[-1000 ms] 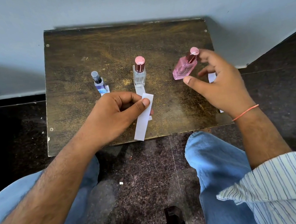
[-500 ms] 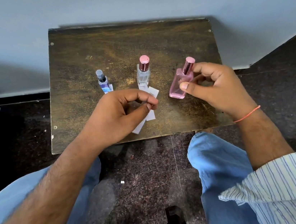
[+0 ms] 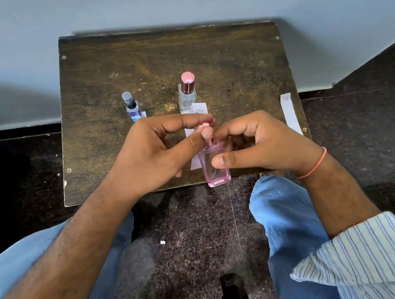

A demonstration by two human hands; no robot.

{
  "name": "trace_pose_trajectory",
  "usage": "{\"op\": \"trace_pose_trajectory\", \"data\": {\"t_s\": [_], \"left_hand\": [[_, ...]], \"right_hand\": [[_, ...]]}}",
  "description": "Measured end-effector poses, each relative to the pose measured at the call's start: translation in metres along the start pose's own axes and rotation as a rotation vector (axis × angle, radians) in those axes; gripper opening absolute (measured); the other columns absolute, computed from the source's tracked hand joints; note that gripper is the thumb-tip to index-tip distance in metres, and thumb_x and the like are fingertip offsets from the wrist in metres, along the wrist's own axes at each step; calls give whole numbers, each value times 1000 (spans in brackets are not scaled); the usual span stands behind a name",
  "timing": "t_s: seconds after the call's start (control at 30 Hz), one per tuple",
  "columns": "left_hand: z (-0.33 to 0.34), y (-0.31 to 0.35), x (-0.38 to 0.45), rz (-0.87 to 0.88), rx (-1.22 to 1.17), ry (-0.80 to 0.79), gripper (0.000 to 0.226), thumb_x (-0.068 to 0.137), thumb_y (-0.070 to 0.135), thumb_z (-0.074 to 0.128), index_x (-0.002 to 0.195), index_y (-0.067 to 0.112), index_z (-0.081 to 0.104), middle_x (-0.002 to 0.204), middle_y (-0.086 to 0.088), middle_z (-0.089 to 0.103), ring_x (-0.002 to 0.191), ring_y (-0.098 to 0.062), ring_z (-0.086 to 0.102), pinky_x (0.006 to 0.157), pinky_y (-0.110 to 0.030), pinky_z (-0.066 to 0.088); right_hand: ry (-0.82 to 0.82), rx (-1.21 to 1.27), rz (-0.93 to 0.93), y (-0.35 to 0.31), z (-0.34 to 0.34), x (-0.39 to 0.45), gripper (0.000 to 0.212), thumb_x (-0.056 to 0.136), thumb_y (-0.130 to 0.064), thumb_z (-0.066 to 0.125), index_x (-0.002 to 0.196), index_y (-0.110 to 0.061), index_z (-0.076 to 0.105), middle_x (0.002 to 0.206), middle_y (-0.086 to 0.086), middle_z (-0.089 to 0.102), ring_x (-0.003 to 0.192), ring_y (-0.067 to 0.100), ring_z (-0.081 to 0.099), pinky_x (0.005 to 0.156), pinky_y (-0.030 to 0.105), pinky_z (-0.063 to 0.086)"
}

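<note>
A pink glass perfume bottle [image 3: 215, 169] is held above the near edge of the small brown table [image 3: 230, 64]. My right hand [image 3: 263, 143] grips its body between thumb and fingers. My left hand [image 3: 156, 152] pinches the bottle's pink cap [image 3: 203, 125] with thumb and forefinger. A white paper strip [image 3: 194, 159] shows under my hands; whether my left hand still holds it I cannot tell.
A clear bottle with a pink cap [image 3: 187, 93] stands mid-table with a paper strip [image 3: 200, 109] by it. A small blue bottle [image 3: 131, 106] stands to its left. Another paper strip [image 3: 290, 112] lies at the table's right edge. A dark speckled floor surrounds the table.
My right hand lifted the pink bottle from the table's right side and brought it toward me. My left hand moved over and took hold of the cap. The right paper strip is now uncovered.
</note>
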State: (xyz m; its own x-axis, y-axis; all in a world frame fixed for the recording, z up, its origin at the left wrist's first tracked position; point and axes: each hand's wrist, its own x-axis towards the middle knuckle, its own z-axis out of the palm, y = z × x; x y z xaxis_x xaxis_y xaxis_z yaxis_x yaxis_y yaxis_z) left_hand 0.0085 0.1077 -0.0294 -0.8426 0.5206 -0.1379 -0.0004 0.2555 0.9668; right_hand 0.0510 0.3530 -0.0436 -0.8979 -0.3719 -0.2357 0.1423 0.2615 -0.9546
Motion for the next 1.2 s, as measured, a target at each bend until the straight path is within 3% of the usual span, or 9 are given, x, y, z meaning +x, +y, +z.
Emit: {"op": "trace_pose_trajectory", "data": {"t_s": [0.1,0.27,0.5,0.6,0.7,0.83,0.9,1.03,1.2], "left_hand": [[-1,-1,0,-16,-37,-48,24,97,28,75,119,21,81,84,12,84,37,-7,53,40,-19,44],[-3,-1,3,-36,-138,-6,21,95,29,74,109,16,84,103,3,85,39,-9,51,43,-19,44],[-7,0,5,-76,-214,77,19,98,30,71,104,17,83,116,8,83,40,-11,48,43,-16,40],[-6,-1,5,-125,-191,81,23,101,29,69,116,18,83,104,12,84,40,-10,47,43,-14,36],[-5,-1,5,-160,-195,87,24,102,29,68,120,19,82,92,16,82,40,-9,48,43,-12,35],[-3,0,6,-195,-186,84,23,103,30,68,117,19,83,105,18,83,40,-10,48,42,-11,35],[-2,1,5,-201,-189,80,23,103,28,68,118,18,83,114,17,82,40,-10,49,42,-11,36],[-1,0,5,-200,-166,75,23,102,29,70,116,16,84,103,20,82,41,-12,52,44,-10,38],[3,0,4,-200,-137,46,24,101,31,71,119,23,84,115,17,82,42,-13,56,45,-10,39]], "right_hand": [[-4,-8,36,0,1,0,31,85,-17,88,114,-7,81,80,-17,76,70,5,61,66,17,49],[-43,10,89,-5,2,-1,24,87,-13,89,108,-5,82,84,2,80,72,11,64,65,23,51],[-36,47,121,-8,-3,-6,25,83,-11,87,103,-24,79,88,-12,78,77,6,66,72,22,54],[30,230,143,-13,-4,-10,24,86,-5,82,107,-11,73,96,0,79,88,19,75,81,31,62],[20,405,188,-19,-1,-11,29,95,-5,68,122,3,60,103,15,78,97,38,81,71,45,68],[29,460,157,-23,0,-9,24,97,-11,56,121,-10,61,101,19,74,93,38,77,62,41,59],[90,379,119,-23,3,-7,17,96,-10,64,113,-12,62,92,14,70,82,38,71,53,32,51],[250,123,57,-22,7,-2,21,92,-6,84,106,-8,68,75,20,64,61,28,60,46,23,45],[341,-85,31,-16,15,4,21,85,-30,93,99,-25,80,79,20,75,59,23,57,56,40,51]]}}
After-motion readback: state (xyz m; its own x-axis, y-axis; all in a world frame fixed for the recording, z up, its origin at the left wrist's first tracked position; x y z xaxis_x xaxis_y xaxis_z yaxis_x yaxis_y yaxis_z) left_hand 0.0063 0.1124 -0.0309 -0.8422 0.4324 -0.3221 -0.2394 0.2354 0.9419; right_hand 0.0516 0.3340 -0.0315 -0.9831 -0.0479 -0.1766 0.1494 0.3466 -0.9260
